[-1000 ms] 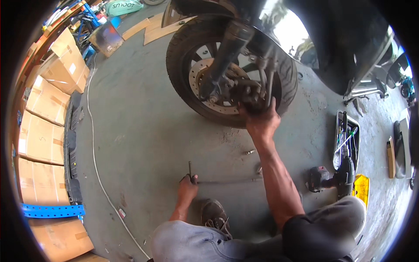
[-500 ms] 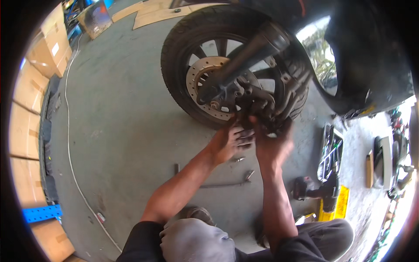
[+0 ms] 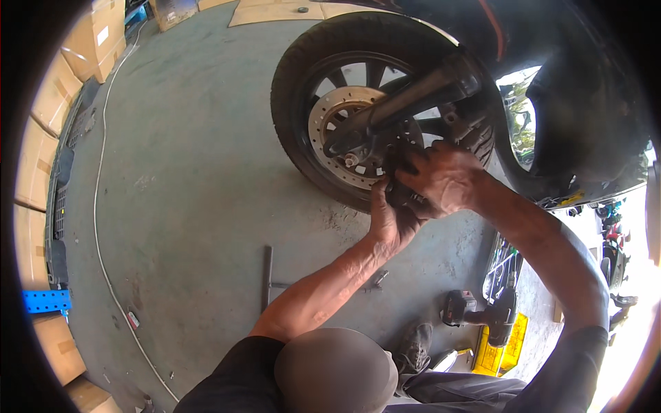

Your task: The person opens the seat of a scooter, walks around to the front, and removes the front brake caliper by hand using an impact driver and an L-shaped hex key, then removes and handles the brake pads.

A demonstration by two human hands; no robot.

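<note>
A motorcycle's front wheel (image 3: 292,141) stands ahead of me, with a drilled brake disc (image 3: 323,124) and a dark fork leg (image 3: 406,107). At the disc's lower right edge is a dark brake caliper (image 3: 394,160), largely hidden by my hands. My left hand (image 3: 396,220) cups it from below, thumb raised along its near side. From above right, my right hand (image 3: 447,180) lies over the caliper with its fingers curled onto it. Whether a small part sits between the right fingers cannot be seen.
A T-handle wrench (image 3: 268,275) and a small metal piece (image 3: 380,278) lie on the floor. To the right are a cordless impact wrench (image 3: 499,316), a yellow tray (image 3: 513,351) and a tool tray (image 3: 497,275). Cardboard boxes (image 3: 41,168) and a white cable (image 3: 98,206) line the left.
My right hand has risen from beneath the caliper to its upper right side, elbow swung outward. My left hand has shifted slightly right and turned palm upward. The view has shifted too.
</note>
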